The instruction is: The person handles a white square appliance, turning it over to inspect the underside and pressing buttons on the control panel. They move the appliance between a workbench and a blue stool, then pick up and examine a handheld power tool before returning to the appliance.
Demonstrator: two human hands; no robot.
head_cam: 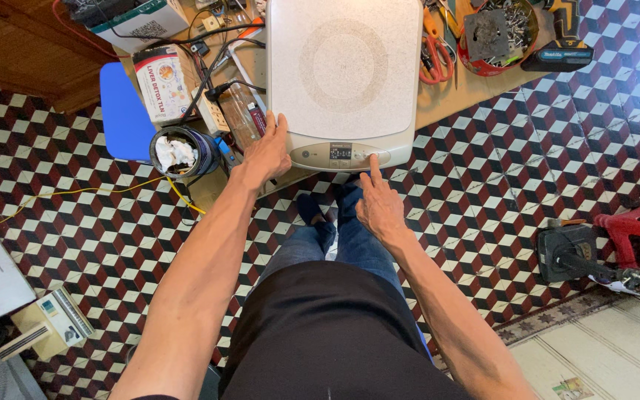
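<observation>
The floor (498, 185) with its cube pattern of red, black and white tiles fills most of the view under the person's legs. Above both hands lies the low wooden table (468, 92), and on it sits the induction cooker (346, 74), a flat pale grey appliance with a round ring mark on its top. Its control strip runs along the near edge, just in front of the hands.

The left hand (267, 152) rests against the near left corner of the cooker, with the fingers spread apart and laid flat on the side edge; it grips nothing. The right hand (379, 204) is just below the control strip. Its index finger is stretched out and the tip touches a button on the right part of the panel, while the other fingers are curled in.

To the left of the left hand stands a dark round cup (181, 152) with white crumpled paper inside, and beyond it a blue plastic stool (124, 111). Far above the right hand, orange-handled scissors (432, 52) lie beside a red bowl of screws (498, 37).
</observation>
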